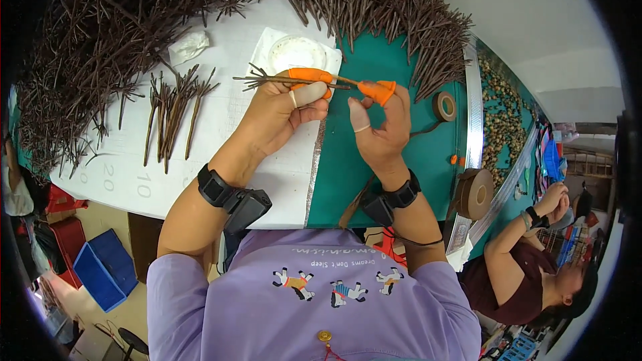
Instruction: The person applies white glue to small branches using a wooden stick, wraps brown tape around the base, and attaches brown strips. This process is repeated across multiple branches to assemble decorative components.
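Note:
My left hand (284, 107) is closed in a pinch around a brown branched twig (257, 81), its forked tips pointing left. Orange and white finger cots cover some of its fingers. From the twig's plain end a thin brown strip of tape (344, 80) runs to my right hand (382, 124), whose orange-capped index finger presses on it. The right thumb, in a white cot, stands apart below. Behind that hand the tape trails toward a small brown tape roll (444, 106) on the green mat. A few finished-looking twigs (175, 117) lie left of my left hand.
Large heaps of brown twigs (100, 33) cover the far left, with more rows (381, 7) along the back. A white dish (296, 53) sits beyond my hands. A bigger tape roll (476, 194) stands at the right edge. Another person (528, 261) works at the right.

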`<state>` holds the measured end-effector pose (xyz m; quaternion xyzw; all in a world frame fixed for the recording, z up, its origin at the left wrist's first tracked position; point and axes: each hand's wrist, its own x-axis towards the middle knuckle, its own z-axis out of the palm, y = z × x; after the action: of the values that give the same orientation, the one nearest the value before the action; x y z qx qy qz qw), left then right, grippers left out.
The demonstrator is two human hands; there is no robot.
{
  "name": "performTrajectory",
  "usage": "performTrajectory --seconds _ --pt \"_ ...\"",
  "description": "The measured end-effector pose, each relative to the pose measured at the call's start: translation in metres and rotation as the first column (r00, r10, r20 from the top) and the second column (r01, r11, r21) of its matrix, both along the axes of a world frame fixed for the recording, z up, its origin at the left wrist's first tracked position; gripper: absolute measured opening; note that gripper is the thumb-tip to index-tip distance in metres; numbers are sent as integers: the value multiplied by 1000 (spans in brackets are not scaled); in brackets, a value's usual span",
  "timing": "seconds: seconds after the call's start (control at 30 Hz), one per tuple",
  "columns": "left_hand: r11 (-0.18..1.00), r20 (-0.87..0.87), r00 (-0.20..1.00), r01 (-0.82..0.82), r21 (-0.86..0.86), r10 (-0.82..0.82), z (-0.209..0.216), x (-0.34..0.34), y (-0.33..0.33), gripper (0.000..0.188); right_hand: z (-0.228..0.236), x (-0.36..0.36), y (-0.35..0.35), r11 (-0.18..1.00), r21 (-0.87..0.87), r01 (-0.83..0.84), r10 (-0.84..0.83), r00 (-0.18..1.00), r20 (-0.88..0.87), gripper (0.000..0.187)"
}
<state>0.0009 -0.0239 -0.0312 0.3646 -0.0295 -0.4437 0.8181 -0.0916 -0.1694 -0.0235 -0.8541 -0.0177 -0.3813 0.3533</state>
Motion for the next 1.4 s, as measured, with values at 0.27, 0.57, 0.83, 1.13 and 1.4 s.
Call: performTrajectory --seconds 0.27,0.57,0.83,1.13,1.4 --pt "999 26 1000 -9 -52 11 2 -1 0 17 0 2 2 999 46 -22 27 992 -120 28" --pt "992 -10 999 -47 -118 46 1 1 1 19 -5 4 0 995 -99 -24 10 990 -141 32" --pt "992 -25 998 -53 -117 50 3 1 2 21 -10 3 -1 982 -182 -42 11 986 -168 32" --pt "1000 139 990 29 2 -29 -1 -3 -1 24 -2 3 3 999 39 -13 14 1000 -20 34" --pt "999 178 984 26 -29 -21 3 -5 -2 29 -9 1 1 995 64 -73 77 995 -65 37"
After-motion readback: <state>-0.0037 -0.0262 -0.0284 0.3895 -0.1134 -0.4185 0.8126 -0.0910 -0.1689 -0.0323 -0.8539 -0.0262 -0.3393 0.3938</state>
